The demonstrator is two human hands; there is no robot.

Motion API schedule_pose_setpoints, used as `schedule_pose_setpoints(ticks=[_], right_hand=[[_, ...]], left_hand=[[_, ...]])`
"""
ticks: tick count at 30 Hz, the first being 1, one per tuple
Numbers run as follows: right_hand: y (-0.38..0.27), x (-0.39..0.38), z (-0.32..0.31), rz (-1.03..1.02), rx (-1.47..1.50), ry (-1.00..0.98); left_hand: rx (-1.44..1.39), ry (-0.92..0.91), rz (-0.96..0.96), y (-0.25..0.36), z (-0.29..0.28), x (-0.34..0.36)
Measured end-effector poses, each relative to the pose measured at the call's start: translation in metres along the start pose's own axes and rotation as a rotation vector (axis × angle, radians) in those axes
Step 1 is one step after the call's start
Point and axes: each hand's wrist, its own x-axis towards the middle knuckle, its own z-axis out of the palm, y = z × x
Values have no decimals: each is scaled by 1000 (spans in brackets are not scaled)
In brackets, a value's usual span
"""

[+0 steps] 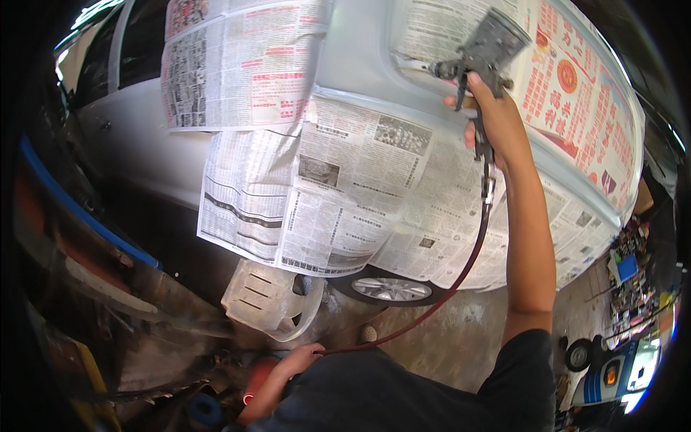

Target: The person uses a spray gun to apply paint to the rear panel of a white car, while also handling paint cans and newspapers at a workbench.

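A dark spray gun [479, 72] with a cup on top is gripped in my right hand [489, 115], raised in front of the car. Its nozzle points left, toward the bare grey panel [353, 50] between newspaper sheets. From the handle's lower end a dark red hose [461, 277] curves down across to my left hand [305, 357]. That hand is low by my body, its fingers closed around the hose. Newspaper [360, 173] covers much of the car's side, and more sheets with red print [558, 93] cover the area right of the gun.
A dirty white plastic chair [263, 291] stands near the car's wheel [392, 286]. At the left are a silver car door [144, 137] and a blue-edged panel [90, 205]. Cluttered shelves [630, 273] and a blue-and-white vehicle [615, 374] are at the right.
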Motion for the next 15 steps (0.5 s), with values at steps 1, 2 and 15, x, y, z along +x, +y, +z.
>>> schedule_pose_setpoints(ticks=[1, 2, 15], right_hand=[[0, -7, 0, -20, 3, -15], [1, -13, -1, -41, 6, -31], [-37, 6, 35, -296, -525, -24]], left_hand=[[16, -33, -13, -5, 1, 3], [30, -67, -25, -6, 3, 7], [-79, 42, 363, 100, -17, 14]])
